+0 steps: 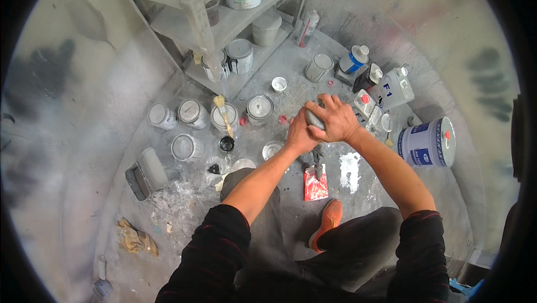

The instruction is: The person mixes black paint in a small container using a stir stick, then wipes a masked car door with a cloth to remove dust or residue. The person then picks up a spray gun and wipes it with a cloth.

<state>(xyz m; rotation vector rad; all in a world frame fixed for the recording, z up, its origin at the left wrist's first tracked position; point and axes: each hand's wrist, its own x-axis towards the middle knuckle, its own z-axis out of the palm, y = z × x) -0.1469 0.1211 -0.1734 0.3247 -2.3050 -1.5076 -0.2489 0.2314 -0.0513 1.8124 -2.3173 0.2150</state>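
Both hands meet in front of me around a grey rounded object (314, 120), which looks like a cup or its lid. My left hand (300, 135) wraps its near left side. From above and the right, my right hand (334, 119) grips it with bent fingers. Much of the object is hidden by the fingers. Directly below the hands, a slim dark grey piece (318, 163) points down over a red printed packet (316, 186) on the floor; whether it joins the held object cannot be made out.
Several paint cans (260, 107) stand to the left, with a brush (222, 114) across one. Behind them rises a grey shelf (198, 29). Solvent containers (394, 87) and a large white-and-blue pail (428, 143) stand right. White spilled paint (350, 171) marks the floor near my orange shoe (327, 222).
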